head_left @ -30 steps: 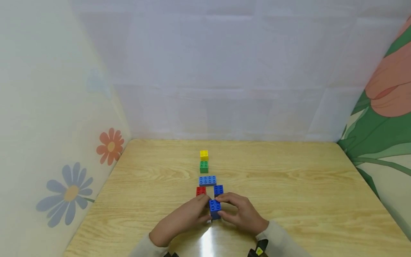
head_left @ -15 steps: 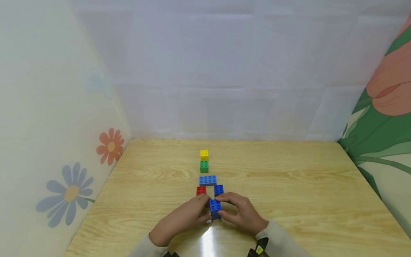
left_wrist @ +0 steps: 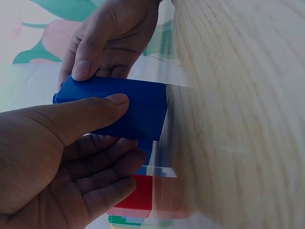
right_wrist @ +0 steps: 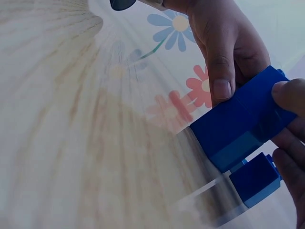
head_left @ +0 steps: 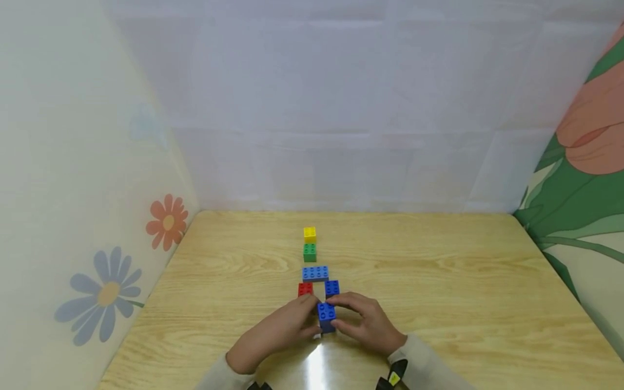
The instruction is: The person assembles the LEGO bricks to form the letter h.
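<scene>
A tall blue toy brick block, studs up, stands on the table between both hands. My left hand holds its left side; in the left wrist view, the thumb lies across one face with the other fingers behind. From the other side my right hand pinches it near the top, thumb on the near face and index finger at the far edge. Just beyond are a red brick, partly hidden by the left hand, and a smaller blue brick.
Farther back, a lighter blue long brick lies crosswise. Behind it, a green brick and a yellow brick sit in line. The wooden table meets a white-covered wall at its far edge.
</scene>
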The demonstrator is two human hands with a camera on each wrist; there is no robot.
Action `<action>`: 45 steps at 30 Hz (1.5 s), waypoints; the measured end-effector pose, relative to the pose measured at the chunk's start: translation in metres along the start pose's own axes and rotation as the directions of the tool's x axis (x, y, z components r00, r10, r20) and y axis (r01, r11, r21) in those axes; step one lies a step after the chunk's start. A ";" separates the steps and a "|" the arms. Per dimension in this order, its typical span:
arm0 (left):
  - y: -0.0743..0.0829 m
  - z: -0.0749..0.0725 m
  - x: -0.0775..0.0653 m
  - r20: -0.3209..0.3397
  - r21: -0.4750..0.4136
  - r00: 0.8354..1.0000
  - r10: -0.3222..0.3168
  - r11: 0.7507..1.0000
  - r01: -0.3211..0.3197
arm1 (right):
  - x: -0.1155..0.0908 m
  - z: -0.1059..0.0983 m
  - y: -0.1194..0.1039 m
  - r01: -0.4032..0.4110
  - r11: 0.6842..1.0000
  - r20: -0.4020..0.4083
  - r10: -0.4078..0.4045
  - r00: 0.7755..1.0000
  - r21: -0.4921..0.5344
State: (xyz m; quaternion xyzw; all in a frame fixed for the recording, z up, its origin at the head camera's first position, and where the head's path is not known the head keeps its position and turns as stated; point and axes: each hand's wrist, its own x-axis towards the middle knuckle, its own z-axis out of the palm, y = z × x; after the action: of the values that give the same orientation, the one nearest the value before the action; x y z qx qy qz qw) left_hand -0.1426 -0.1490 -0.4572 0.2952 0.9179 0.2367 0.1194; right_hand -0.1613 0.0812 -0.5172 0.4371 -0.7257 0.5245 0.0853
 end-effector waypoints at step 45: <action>-0.013 -0.020 -0.013 0.077 -0.036 0.992 -0.098 0.994 0.101 | 0.015 -0.011 -0.030 -0.022 0.999 -0.184 0.031 0.982 0.049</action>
State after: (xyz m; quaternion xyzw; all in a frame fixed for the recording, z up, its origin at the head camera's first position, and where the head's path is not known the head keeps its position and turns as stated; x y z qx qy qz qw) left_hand -0.1456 -0.1735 -0.4451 0.2552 0.9215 0.2372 0.1716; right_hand -0.1520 0.0807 -0.4829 0.3785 -0.7079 0.5809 0.1350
